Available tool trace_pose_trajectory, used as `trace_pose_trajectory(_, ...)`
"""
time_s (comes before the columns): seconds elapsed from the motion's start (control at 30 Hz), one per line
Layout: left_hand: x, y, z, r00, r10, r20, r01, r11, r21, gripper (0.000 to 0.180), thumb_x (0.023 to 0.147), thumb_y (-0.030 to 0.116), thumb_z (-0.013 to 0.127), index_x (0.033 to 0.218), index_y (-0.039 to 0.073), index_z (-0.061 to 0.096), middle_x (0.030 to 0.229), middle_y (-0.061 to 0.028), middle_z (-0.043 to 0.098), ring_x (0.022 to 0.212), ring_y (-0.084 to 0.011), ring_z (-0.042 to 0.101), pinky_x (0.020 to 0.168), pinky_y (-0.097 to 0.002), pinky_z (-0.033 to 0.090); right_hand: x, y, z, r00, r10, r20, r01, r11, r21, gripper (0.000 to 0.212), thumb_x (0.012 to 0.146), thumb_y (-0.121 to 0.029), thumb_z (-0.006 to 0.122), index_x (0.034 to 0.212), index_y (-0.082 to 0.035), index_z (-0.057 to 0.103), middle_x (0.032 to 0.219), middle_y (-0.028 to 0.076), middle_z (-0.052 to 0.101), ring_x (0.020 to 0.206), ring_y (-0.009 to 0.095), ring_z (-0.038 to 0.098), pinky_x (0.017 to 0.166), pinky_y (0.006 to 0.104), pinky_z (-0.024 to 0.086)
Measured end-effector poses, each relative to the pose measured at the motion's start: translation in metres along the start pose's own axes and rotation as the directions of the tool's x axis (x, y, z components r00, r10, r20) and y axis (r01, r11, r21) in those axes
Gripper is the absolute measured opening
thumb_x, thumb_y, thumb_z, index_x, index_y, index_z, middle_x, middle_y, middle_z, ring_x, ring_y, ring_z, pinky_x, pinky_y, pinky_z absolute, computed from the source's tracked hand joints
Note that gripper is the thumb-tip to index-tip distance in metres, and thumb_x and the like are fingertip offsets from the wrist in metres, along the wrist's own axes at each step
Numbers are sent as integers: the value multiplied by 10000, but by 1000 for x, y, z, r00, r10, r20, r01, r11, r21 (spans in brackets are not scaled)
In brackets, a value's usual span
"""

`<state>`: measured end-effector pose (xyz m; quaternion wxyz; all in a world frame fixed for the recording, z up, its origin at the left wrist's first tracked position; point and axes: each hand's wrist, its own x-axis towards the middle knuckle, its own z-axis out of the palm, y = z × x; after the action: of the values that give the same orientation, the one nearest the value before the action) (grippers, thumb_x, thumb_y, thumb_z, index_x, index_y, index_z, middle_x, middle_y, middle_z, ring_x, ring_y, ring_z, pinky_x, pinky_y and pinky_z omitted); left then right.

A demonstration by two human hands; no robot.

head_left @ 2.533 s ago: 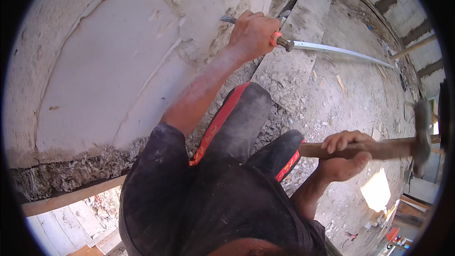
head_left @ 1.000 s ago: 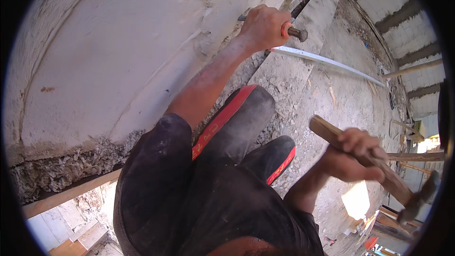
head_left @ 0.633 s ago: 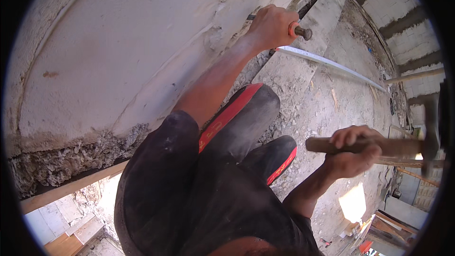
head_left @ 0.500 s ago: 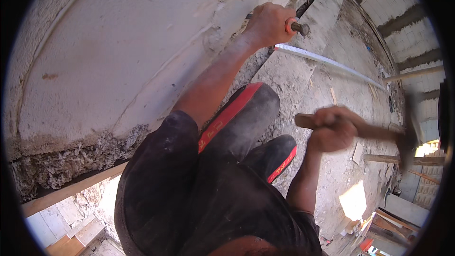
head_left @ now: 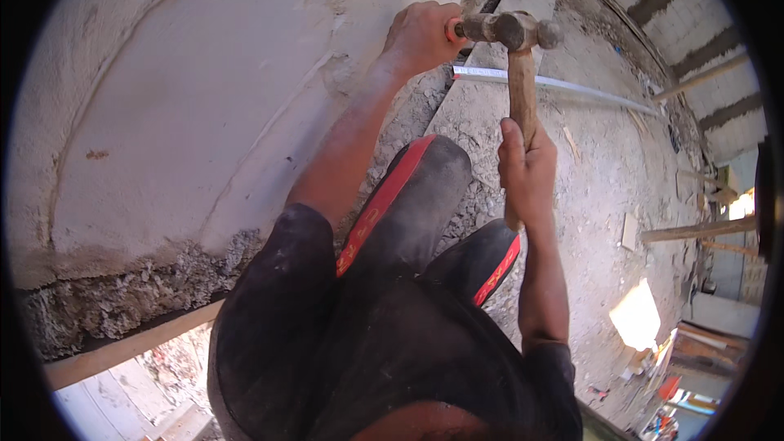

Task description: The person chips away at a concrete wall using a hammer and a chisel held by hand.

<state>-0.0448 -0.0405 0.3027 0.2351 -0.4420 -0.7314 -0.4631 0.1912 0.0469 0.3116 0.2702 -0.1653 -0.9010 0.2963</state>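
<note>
Rubble (head_left: 483, 165) all over this dusty floor (head_left: 596, 233), pale plaster wall (head_left: 196, 106) off to the left. Left hand (head_left: 419, 36) has its grip wrapped round an orange-collared chisel (head_left: 452, 30) up near the wall. Right hand (head_left: 531, 173) has a solid grip on a wooden-handled hammer (head_left: 523, 86), head right at the chisel's butt, looks like touching. Long metal bar (head_left: 563, 82) lies behind the hammer handle

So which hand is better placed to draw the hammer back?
Probably the right hand: it grips the hammer by its wooden handle. The left hand is wrapped around the chisel, close to the hammer's head, so it seems less free.
</note>
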Motion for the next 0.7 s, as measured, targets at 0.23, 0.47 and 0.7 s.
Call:
trace_pose_trajectory(0.23,0,-1,-2,998,25,-56,-29,997,-78,193,754,92,685,705,24,512,600,-149,521,553,-351,502,531,-391,406,-16,-44,-40,870,-81,-487,437,584,684,432,987,-480,487,932,-51,484,596,67,478,462,182,490,417,301,435)
trace_pose_trajectory(0.47,1,-19,-9,999,-31,-25,29,995,-95,227,784,102,692,698,20,499,580,-137,479,518,-254,404,520,-357,393,-6,18,11,994,94,64,-111,915,387,269,973,-270,549,883,-17,559,665,86,558,464,156,492,448,271,393)
trace_pose_trajectory(0.7,-10,-3,-12,986,-162,28,164,979,-124,295,851,158,685,685,17,486,554,-86,399,555,-160,339,526,-328,377,-12,-28,-41,855,10,-519,398,631,666,527,981,-499,499,958,25,448,639,115,491,470,166,478,429,295,427)
